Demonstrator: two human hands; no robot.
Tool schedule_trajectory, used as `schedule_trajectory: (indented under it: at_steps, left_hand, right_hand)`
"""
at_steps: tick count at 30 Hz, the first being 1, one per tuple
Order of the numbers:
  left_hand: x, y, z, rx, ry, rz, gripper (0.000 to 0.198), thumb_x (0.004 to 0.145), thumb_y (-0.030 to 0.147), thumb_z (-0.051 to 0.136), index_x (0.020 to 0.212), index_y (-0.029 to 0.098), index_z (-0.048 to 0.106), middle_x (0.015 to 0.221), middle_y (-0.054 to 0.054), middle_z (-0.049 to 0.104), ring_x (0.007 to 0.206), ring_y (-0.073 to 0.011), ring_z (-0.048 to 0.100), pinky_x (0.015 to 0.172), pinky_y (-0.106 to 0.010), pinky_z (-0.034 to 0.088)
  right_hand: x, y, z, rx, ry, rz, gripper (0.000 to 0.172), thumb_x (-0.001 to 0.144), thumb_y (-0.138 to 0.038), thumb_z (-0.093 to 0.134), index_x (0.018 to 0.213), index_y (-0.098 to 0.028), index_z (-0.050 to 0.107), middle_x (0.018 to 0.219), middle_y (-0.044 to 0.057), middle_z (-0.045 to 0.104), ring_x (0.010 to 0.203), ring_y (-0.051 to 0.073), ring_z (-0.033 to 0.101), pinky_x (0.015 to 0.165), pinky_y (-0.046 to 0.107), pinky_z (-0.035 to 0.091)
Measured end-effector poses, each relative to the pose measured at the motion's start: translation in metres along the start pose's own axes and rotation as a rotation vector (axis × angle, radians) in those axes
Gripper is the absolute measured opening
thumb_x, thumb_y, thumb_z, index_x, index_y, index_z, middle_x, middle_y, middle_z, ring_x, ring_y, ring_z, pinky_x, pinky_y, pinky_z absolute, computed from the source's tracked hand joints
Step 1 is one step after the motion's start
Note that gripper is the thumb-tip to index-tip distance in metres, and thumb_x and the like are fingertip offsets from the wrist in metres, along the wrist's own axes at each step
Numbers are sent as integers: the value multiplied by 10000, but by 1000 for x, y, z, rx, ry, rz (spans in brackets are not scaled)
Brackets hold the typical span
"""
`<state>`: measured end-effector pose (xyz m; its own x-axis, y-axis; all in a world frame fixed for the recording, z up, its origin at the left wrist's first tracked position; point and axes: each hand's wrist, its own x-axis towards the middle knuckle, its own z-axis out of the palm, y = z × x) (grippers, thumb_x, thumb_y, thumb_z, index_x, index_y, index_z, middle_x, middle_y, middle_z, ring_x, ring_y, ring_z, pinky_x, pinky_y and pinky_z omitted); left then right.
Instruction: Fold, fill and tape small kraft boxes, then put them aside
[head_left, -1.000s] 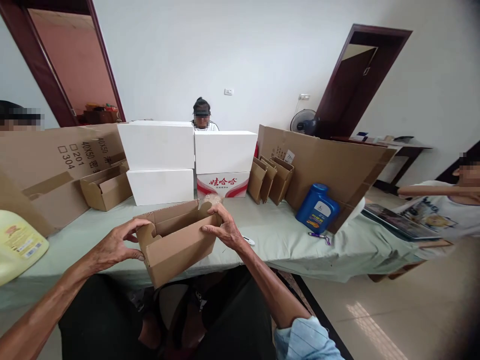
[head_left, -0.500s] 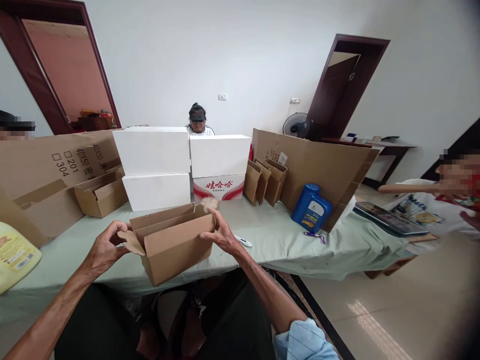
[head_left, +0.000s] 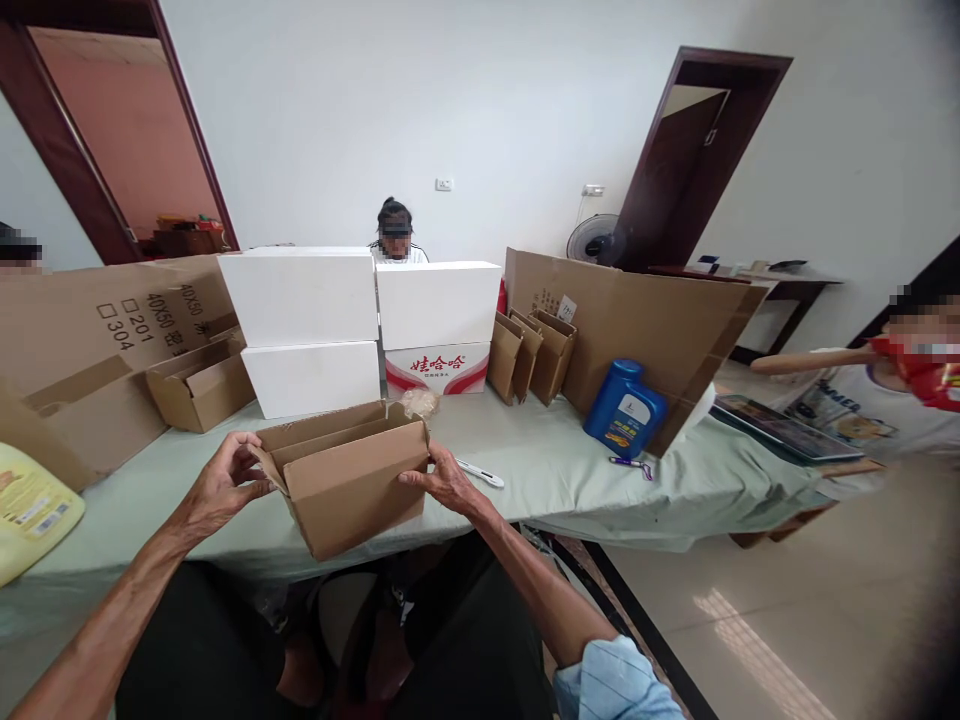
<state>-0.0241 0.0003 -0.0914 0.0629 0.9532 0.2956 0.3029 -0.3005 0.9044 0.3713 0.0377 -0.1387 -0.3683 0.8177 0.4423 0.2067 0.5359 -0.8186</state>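
An open brown cardboard box (head_left: 360, 490) is held between my hands at the table's near edge, its open side up and a flap standing inside. My left hand (head_left: 225, 485) is closed on the flap at the box's left end, thumb and fingers bent round it. At the right end, my right hand (head_left: 446, 480) grips the box, its thumb on the front face and the other fingers partly hidden behind. Just beyond the right hand lies a white utility knife (head_left: 481, 473). A crumpled clear plastic lump (head_left: 420, 403) rests behind the box.
White boxes (head_left: 300, 300) and a red-printed carton (head_left: 437, 370) are stacked behind. Folded cardboard pieces (head_left: 551, 358), a blue bottle (head_left: 624, 410) and a purple pen (head_left: 631, 464) are rightward. A yellow jug (head_left: 34, 512) and smaller box (head_left: 201, 380) are leftward. Other people sit around the table.
My left hand has pushed the left end flap from sticking outward to nearly upright against the box. My right hand stays at the right end, slightly lower on it.
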Motion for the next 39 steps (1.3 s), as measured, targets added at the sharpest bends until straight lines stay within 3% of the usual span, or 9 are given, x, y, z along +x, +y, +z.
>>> schedule_trajectory:
  at_steps: [7,12,14,17,21,25,31,35,39]
  left_hand:
    - [-17,5,-9,41,-15,70,740,711,606,964,1216,271,540,1023,-27,674,861,-211,714,716,-318,641]
    - [-38,12,-9,241,-23,121,554,786,505,866,1204,266,592,1126,-52,677,924,-208,713,898,-353,654]
    - [-42,16,-8,313,-30,141,492,783,443,827,1181,263,601,1148,-54,690,943,-214,718,957,-374,651]
    - [-46,22,-5,385,-69,174,450,786,384,780,1192,272,620,1232,-68,725,1034,-257,745,1010,-411,651]
    - [-50,27,2,443,-133,207,536,852,397,758,1366,315,629,1408,-80,717,1159,-299,762,1005,-416,660]
    - [-52,30,11,532,-215,295,614,866,339,738,1467,329,616,1519,-88,684,1289,-315,724,1072,-416,618]
    - [-48,33,12,562,-185,297,263,761,276,676,1022,248,679,1106,-71,767,1087,-287,755,889,-332,612]
    - [-46,40,7,527,-22,251,191,637,294,595,823,252,600,871,-20,700,885,-252,714,768,-310,572]
    - [-45,48,9,472,141,157,226,539,322,522,754,257,546,654,56,531,594,-160,517,568,-258,447]
  right_hand:
    - [-18,-1,13,-276,53,-163,536,928,-383,876,1378,-196,651,1330,127,704,1216,286,657,1075,418,556]
    - [-25,-15,8,-320,83,-234,1013,841,-260,946,1674,-276,369,1543,168,557,1314,296,625,1014,404,601]
    - [-19,-29,-2,-387,47,-314,1059,840,-233,941,1700,-317,328,1628,172,471,1379,306,594,998,400,611]
    - [-5,-51,-21,-556,-62,-357,881,870,-240,921,1622,-331,470,1636,155,450,1301,294,636,959,405,619]
    - [10,-66,-37,-778,-206,-321,515,867,-286,950,1301,-235,678,1550,157,515,1149,265,671,821,350,595]
    - [12,-63,-38,-878,-237,-321,408,842,-372,983,1005,-200,651,1351,137,622,1079,247,660,720,298,526]
    - [-3,-56,-36,-792,-110,-382,434,862,-366,968,886,-219,560,1199,112,682,1019,238,667,744,306,514]
    - [-15,-56,-32,-592,23,-383,399,963,-366,873,835,-219,524,1234,123,719,972,212,694,796,316,528]
    - [-22,-54,-26,-363,118,-378,418,1016,-444,794,778,-210,543,1258,129,741,1001,211,718,826,316,535]
